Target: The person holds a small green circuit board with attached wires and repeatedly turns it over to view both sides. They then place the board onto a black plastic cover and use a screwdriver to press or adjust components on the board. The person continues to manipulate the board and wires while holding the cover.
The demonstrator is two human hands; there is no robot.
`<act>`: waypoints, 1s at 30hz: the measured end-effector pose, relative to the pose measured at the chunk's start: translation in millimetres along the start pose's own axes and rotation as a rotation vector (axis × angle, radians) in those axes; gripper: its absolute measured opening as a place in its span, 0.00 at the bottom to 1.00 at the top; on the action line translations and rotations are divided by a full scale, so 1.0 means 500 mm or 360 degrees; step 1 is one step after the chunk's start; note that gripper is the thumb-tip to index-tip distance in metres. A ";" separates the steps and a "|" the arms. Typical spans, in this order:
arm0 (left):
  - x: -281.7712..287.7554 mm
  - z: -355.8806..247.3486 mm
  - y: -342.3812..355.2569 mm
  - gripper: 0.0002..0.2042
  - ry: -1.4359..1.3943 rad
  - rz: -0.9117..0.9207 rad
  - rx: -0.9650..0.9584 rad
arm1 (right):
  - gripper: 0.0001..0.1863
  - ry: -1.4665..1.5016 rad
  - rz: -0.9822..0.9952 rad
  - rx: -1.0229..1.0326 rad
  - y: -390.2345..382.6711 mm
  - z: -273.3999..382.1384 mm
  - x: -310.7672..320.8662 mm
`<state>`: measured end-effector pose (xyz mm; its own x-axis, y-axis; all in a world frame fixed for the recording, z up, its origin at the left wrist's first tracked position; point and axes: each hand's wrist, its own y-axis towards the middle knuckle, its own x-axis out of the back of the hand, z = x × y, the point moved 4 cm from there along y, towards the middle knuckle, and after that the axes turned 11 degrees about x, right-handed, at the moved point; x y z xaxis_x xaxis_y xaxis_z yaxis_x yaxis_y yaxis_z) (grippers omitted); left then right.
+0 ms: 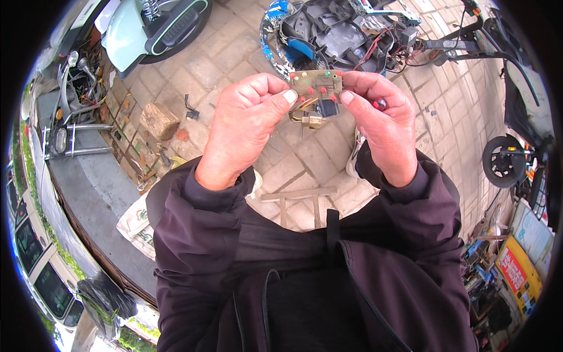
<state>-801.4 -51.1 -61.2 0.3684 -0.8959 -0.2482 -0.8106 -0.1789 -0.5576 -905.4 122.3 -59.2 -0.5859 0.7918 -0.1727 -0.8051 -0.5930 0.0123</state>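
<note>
A small circuit board [316, 84] is raised above brick paving [287, 170] between two bare hands, the left hand [241, 120] at one short edge and the right hand [388, 126] at the other. Both grips are pinches, thumb in front and fingers curled behind, apparently so the face with its red and green components stays uncovered and turned toward the wearer's eyes. A dark red, rounded object [380, 104] shows among the right hand's curled fingers, perhaps tucked there to free the thumb; what it is cannot be told.

The board lies squarely between the thumbs, each near a lower corner, its middle and upper edge clear of them. Below its lower edge hang yellow and brown wires [307, 103], a pale connector [312, 121] and a dark square part [327, 108], likely left loose because the hands need only the board's ends.

Beyond, black plastic panels [337, 38] with trailing wires lie on the paving, perhaps set aside within view. A wooden block [159, 121] sits toward the paving's left edge, well apart from the hands.
</note>
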 end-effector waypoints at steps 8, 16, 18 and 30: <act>-0.002 -0.001 -0.001 0.07 -0.0006 -0.0022 0.0013 | 0.12 0.0019 -0.0001 0.0082 0.001 -0.013 0.000; 0.003 -0.007 -0.005 0.06 0.0099 -0.0030 0.0083 | 0.12 0.0011 -0.0009 0.0065 0.000 -0.012 0.004; 0.001 -0.009 -0.007 0.06 0.0071 -0.0047 0.0030 | 0.11 0.0015 -0.0014 0.0071 0.000 -0.011 0.003; -0.002 -0.015 -0.014 0.05 -0.0030 0.0061 -0.0059 | 0.11 -0.0051 -0.0036 0.0057 -0.002 0.009 0.000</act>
<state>-799.4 -52.0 -51.3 0.3453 -0.8945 -0.2840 -0.8405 -0.1602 -0.5175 -904.8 123.6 -54.7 -0.5696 0.8096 -0.1419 -0.8207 -0.5697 0.0440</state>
